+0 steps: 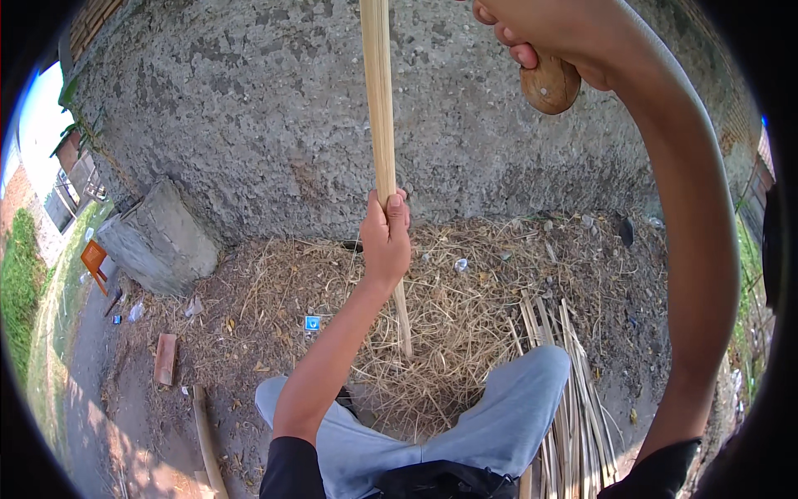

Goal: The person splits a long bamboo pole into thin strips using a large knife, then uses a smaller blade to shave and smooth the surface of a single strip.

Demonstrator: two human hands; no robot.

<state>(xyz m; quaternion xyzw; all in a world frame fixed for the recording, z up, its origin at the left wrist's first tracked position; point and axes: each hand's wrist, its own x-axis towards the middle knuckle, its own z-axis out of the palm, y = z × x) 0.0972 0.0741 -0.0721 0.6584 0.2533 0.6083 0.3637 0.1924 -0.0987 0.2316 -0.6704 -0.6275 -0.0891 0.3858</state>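
My left hand (pixel 388 241) is closed around a long pale bamboo strip (pixel 379 91). The strip stands nearly upright in front of me; its lower end comes down to the shavings between my knees, and its top runs past the upper edge. High on the right, my right hand (pixel 544 29) grips the rounded wooden handle (pixel 550 87) of a tool. Whatever the handle carries lies outside the picture, so its kind does not show. The raised tool is apart from the strip.
Ahead rises a rough grey wall (pixel 274 125). Thin shavings (pixel 465 324) litter the ground. Several split strips (pixel 573 407) lie beside my right leg. At left are a concrete block (pixel 162 237), a brick (pixel 166 359), a wooden pole (pixel 208 441) and an orange chair-like object (pixel 96 259).
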